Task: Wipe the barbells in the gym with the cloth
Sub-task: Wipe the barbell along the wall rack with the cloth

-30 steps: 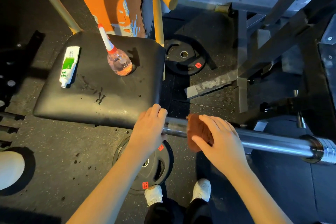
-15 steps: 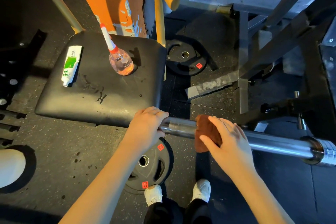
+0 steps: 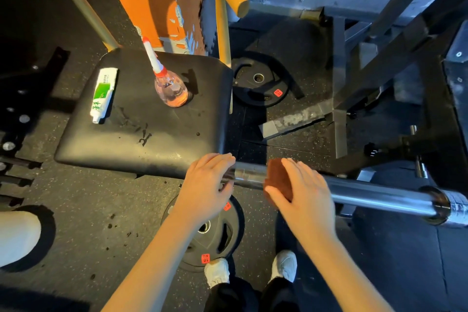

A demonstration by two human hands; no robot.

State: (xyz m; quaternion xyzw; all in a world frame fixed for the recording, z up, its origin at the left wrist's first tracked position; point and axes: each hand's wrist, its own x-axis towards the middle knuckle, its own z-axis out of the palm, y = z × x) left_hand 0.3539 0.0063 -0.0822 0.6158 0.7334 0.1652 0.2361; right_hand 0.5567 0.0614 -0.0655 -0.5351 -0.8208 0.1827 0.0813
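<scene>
**Friend:** Where is the barbell?

**Me:** The barbell (image 3: 379, 194) is right in front of me, low down. It is a long shiny bar. It runs from the corner of the black seat (image 3: 152, 144) out to my right. I cannot tell if its end touches the seat.

**Friend:** And the cloth?

**Me:** The cloth (image 3: 277, 180) is brown. It lies over the bar, close to the bar's left end. My right hand (image 3: 306, 197) holds it there. My fingers go over the top and my thumb is on the side near me, so the cloth is squeezed onto the bar.

**Friend:** What does your other hand do?

**Me:** My left hand (image 3: 205, 185) is on the bar's left end, near the cloth but not touching it. My fingers curl over the bar and hold it.

**Friend:** What is under your hands?

**Me:** A round black weight plate (image 3: 220, 238) lies flat on the floor (image 3: 101, 210) under my left arm. It has red stickers. My white shoes (image 3: 217, 273) are just beside it.

**Friend:** What is on the seat?

**Me:** A see-through spray bottle (image 3: 172, 88) with pink water stands on it. Its top is white and red. A white and green tube (image 3: 103, 95) lies flat near the seat's left edge, apart from the bottle.

**Friend:** Anything farther off?

**Me:** A second plate (image 3: 258, 83) lies on the floor past the seat. A grey metal frame (image 3: 339, 83) stands on the right.
</scene>
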